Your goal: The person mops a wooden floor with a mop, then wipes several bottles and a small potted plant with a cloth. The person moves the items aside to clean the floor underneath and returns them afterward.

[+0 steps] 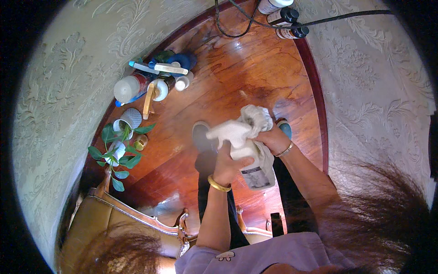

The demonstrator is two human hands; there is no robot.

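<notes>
Before my body, my left hand (230, 162) grips a white spray bottle (244, 149) near its neck, with the thumb across its upper side. A dark picture shows on the bottle's lower part. My right hand (275, 138) holds a crumpled off-white cloth (256, 120) against the far right side of the bottle. The cloth covers part of the spray head and hangs down along the bottle's side. Some of the fingers of both hands are hidden.
Spray bottles (171, 68) and other containers stand by the left wall, near a leafy green plant (128, 161) in white pots. Dark-capped bottles (292, 31) and a black cable (342, 16) are at the top. A leather-covered chair (137, 219) stands at the lower left.
</notes>
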